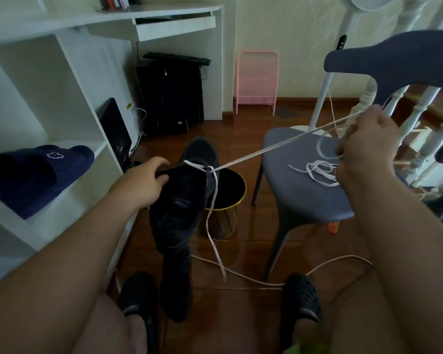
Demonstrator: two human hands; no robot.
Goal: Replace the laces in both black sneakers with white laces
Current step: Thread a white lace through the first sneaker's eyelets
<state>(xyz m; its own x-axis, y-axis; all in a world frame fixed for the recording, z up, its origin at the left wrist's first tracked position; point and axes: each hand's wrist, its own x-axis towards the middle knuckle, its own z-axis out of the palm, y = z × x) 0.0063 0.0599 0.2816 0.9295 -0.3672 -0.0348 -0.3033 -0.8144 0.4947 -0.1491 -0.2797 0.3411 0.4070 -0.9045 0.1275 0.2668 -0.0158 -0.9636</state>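
a person is looking down at their own two arms while lacing a shoe. the left hand (143, 182) is gripping a black sneaker (187, 185) by its collar, fingers curled over the edge, holding it up in the air above a gold-rimmed waste bin (230, 200). a white lace (266, 149) is running through the eyelets near the front of the shoe. the right hand (363, 146) is pinching one end of it and drawing it out taut, up and to the right, over the seat of a grey chair (304, 195). the other end is hanging loose down toward the wooden floor.

judging by this, the lacing is at an early stage: only the lowest crossing seems to be threaded. the next move is likely calling for evening out the two ends, then feeding a tip through the next eyelet up.

a second white lace (317, 172) is lying coiled on the chair seat. the second sneaker is hard to identify; a dark shape on the floor under the held shoe may be it. the eyelets themselves are too dark to make out, and no old laces are visible.
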